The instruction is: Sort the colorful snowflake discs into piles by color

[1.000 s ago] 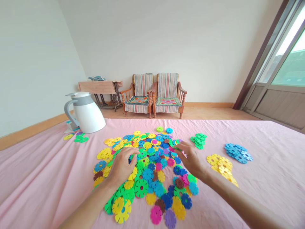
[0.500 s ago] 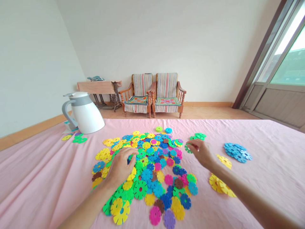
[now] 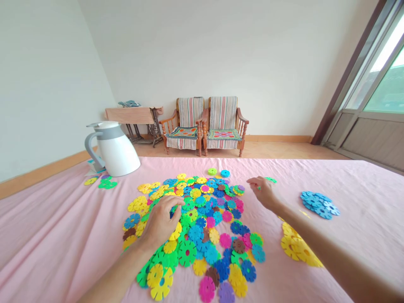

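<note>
Plastic snowflake discs [image 3: 195,219] in yellow, green, blue, pink, purple and brown are spread in a broad heap across the middle of a pink cloth [image 3: 57,235], reaching from near its front edge toward its far edge. The left hand [image 3: 160,221] is held curled over the left half of the heap and is pressed down on the discs; whether any disc is gripped beneath it cannot be told. The right hand [image 3: 263,192] is raised just past the right side of the heap, with thumb and fingers drawn together in a pinch. A sliver of green is seen at those fingers, but a grip cannot be confirmed. A small green disc [image 3: 270,179] is partly hidden just behind that hand.

Separate clusters are laid toward the right side of the cloth: blue discs [image 3: 319,205] farther out, and yellow discs [image 3: 292,246] nearer the front, beside the right forearm [image 3: 315,240]. A lime disc [image 3: 212,171] and a blue disc [image 3: 225,173] are placed apart from the heap, toward the far edge. A white thermal jug [image 3: 115,149] is stood at the far left corner, with green discs [image 3: 107,184] and a yellow disc [image 3: 90,181] lying just in front of it. Two wooden armchairs [image 3: 187,124] are placed beyond the cloth.
</note>
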Motion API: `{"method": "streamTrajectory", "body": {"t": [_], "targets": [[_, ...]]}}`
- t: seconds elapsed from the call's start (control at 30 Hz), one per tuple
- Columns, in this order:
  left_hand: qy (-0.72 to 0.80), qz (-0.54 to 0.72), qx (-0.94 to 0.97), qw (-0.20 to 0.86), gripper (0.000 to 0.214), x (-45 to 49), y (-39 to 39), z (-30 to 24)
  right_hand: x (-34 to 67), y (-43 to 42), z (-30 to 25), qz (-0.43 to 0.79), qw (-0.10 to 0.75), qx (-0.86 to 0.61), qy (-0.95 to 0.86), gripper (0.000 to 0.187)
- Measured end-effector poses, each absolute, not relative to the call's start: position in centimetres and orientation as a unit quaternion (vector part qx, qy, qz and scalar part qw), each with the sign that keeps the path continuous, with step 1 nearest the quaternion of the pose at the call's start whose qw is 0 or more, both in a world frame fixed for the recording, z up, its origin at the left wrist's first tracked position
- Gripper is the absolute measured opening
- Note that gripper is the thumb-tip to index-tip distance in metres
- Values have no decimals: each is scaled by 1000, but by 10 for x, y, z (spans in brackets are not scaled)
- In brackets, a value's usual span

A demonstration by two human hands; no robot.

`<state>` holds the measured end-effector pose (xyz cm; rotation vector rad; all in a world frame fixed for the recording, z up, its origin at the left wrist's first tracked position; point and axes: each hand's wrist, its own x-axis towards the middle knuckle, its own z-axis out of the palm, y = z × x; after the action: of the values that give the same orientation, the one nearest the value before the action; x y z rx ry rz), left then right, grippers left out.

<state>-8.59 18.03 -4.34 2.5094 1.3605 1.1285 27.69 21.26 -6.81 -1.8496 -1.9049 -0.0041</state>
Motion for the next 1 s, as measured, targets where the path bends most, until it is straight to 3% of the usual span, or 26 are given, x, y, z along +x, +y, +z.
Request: {"method": "streamTrajectory", "body": {"t": [0.13,0.4,0.67,1.0], "targets": [[445,369,815,37,18,-85,179,-42,251,208,-60,10,194,-598,-778,49],[441,370,817,37,19,-85,180,-42,235,194,-51,-7,160,-576,-801,29],[448,367,815,34,20,-85,180,-42,215,165,-46,-53,190,-582,-789,25],[441,365,820,20,20,-84,180,-41,278,212,-59,-57,275,-748,-602,29]]}}
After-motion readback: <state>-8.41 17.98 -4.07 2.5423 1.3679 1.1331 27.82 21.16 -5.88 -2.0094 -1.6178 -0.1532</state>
